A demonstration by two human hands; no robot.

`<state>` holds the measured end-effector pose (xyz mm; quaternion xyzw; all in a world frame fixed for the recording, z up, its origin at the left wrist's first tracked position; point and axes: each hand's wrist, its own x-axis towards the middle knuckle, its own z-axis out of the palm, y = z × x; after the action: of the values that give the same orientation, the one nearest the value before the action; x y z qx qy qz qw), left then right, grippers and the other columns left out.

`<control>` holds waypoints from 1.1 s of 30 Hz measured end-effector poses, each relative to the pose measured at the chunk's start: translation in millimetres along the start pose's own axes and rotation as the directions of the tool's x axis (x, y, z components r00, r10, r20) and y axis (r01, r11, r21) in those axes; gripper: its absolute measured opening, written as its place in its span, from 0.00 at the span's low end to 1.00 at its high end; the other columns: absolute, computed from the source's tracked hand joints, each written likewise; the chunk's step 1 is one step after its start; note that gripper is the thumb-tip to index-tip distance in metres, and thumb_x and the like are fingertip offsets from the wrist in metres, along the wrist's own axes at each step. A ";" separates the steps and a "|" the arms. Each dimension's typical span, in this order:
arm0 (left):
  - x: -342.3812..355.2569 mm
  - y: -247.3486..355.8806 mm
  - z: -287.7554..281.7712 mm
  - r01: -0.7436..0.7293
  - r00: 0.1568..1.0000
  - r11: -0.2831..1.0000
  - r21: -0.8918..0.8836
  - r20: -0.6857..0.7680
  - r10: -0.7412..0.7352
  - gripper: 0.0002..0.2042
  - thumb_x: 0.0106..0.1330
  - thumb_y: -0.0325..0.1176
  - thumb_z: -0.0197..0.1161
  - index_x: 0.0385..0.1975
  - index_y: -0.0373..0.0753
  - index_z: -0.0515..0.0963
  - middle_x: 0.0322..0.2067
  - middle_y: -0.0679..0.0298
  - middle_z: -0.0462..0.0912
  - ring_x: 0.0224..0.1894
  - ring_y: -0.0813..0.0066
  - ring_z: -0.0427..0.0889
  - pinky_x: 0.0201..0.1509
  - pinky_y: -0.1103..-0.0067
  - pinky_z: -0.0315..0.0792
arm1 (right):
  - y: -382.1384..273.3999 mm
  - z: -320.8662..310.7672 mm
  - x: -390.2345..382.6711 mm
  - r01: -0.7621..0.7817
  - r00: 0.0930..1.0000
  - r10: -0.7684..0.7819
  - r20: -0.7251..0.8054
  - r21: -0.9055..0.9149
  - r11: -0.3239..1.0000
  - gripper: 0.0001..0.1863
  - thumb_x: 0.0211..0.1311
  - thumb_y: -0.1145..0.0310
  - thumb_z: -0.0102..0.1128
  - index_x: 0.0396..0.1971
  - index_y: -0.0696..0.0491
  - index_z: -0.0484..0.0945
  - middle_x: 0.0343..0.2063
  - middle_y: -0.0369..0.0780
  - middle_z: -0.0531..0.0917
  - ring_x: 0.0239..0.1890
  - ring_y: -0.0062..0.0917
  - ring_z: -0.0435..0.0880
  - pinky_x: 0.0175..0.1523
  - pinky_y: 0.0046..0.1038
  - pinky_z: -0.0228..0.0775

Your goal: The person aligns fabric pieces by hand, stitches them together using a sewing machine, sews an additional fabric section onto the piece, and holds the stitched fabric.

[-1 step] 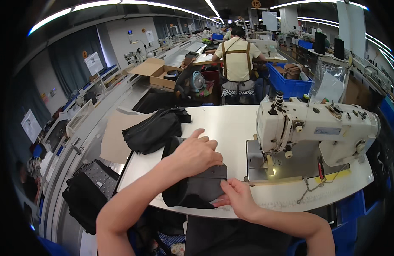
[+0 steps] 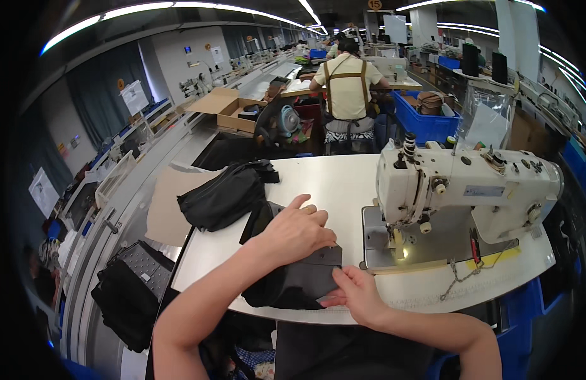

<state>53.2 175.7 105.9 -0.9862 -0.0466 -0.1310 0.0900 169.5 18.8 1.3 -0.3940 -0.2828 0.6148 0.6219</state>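
A dark fabric piece (image 2: 285, 284) with a smooth, slightly shiny panel lies near the front edge of the white table. My left hand (image 2: 298, 233) rests over its upper part, fingers bent and pinching the top edge near the right corner. The thumb and fingers of my right hand (image 2: 359, 292) grip the same piece by its right edge. Part of the fabric is hidden beneath my left hand and forearm. To the right stands a white sewing machine (image 2: 464, 183), its lamp lit by the needle; neither hand touches it.
A folded black fabric item (image 2: 226, 196) sits at the table's left, beside brown cardboard (image 2: 169, 212). Thread snips (image 2: 475, 246) and a chain lie by the machine. Another black piece (image 2: 125, 304) is lower left. A person (image 2: 348, 85) sits ahead, near a blue bin (image 2: 426, 125).
The view has shifted slightly. My left hand has moved a little to the right along with the fabric's corner; both hands keep their grip.
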 end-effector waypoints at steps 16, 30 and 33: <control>86.2 14.9 126.3 0.154 0.988 0.751 -0.641 0.104 -0.114 0.07 0.62 0.32 0.68 0.37 0.39 0.85 0.39 0.57 0.84 0.50 0.59 0.80 0.61 0.66 0.68 | -66.1 -105.7 -4.6 -0.430 0.875 0.363 -0.320 -0.173 0.886 0.19 0.72 0.65 0.53 0.42 0.72 0.75 0.35 0.55 0.83 0.30 0.38 0.88 0.33 0.32 0.86; 103.1 2.3 97.0 0.197 0.974 0.877 -0.439 0.189 -0.124 0.13 0.65 0.33 0.66 0.48 0.41 0.82 0.43 0.54 0.85 0.49 0.53 0.83 0.54 0.65 0.77 | -94.6 -112.0 17.6 -0.531 0.847 0.475 -0.239 -0.445 0.722 0.20 0.73 0.62 0.47 0.42 0.69 0.73 0.32 0.53 0.86 0.29 0.34 0.89 0.29 0.29 0.84; 91.5 26.9 46.9 0.159 0.958 0.849 -0.504 0.287 -0.008 0.11 0.66 0.32 0.63 0.46 0.37 0.82 0.44 0.55 0.86 0.48 0.55 0.84 0.54 0.65 0.77 | -97.5 -122.9 23.7 -0.549 0.829 0.509 -0.231 -0.510 0.663 0.21 0.76 0.57 0.46 0.45 0.64 0.73 0.33 0.50 0.87 0.30 0.31 0.90 0.31 0.27 0.84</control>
<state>156.0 164.5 81.3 -0.9788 -0.0644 -0.0046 -0.1942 327.2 31.3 14.8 -0.6428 -0.3008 0.6451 0.2833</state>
